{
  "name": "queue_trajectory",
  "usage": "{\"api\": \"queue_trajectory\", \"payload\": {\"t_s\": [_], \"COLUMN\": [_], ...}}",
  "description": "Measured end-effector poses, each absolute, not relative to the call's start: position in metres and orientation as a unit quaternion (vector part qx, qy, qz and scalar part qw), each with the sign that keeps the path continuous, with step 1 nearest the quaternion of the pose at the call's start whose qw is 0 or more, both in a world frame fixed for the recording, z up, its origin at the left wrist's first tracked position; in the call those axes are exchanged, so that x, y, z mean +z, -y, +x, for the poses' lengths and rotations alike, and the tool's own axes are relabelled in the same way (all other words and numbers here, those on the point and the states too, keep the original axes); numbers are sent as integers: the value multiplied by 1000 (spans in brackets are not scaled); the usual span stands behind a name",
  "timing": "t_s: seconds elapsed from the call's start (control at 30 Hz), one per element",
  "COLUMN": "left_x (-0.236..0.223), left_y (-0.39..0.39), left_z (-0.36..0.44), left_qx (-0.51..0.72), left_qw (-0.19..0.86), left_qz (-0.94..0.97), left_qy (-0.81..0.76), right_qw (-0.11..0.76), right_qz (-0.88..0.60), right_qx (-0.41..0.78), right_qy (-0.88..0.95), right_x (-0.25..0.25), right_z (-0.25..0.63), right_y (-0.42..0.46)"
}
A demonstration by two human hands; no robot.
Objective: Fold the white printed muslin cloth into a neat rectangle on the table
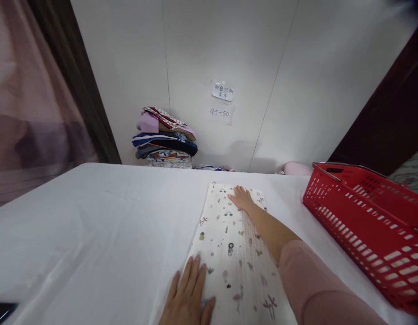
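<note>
A long folded white cloth (231, 266) with small printed pictures, such as palm trees and a pineapple, lies flat before me. Its near end runs out of the bottom of the view. My left hand (188, 293) rests flat on the cloth's near left edge, fingers stretched and a little apart. Toward the far end, my right hand (241, 197) lies palm down on the same cloth, fingers spread. Neither hand grips anything. My right forearm, in a pink sleeve, passes over the cloth's right side and hides part of it.
A red plastic basket (360, 216) with a metal handle stands on the right of the white-covered table (103, 225). Behind the table's far edge is a stack of folded clothes (164, 137). A dark object (2, 311) lies at the bottom left corner. Handwritten notes (222, 91) hang on the wall.
</note>
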State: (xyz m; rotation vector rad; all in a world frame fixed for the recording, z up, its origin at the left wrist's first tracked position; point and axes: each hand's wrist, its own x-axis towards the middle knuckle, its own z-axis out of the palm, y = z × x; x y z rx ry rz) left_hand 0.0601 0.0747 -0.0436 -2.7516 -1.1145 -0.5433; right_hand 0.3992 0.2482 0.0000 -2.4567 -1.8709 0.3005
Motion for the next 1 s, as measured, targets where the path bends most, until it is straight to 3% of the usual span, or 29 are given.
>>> {"api": "queue_trajectory", "payload": {"t_s": [0.27, 0.57, 1.0], "left_x": [-46, -42, -17], "left_y": [-74, -76, -70], "left_z": [61, 62, 67], "left_qx": [-190, -169, -126], "left_qw": [34, 22, -22], "left_qz": [-908, -908, -903], "left_qy": [372, 383, 411], "right_qw": [12, 7, 76], "right_qz": [-825, -826, -739], "right_qx": [48, 74, 158], "right_qy": [564, 559, 651], "right_x": [0, 13, 10], "right_z": [424, 416, 348], "right_y": [-217, -195, -27]}}
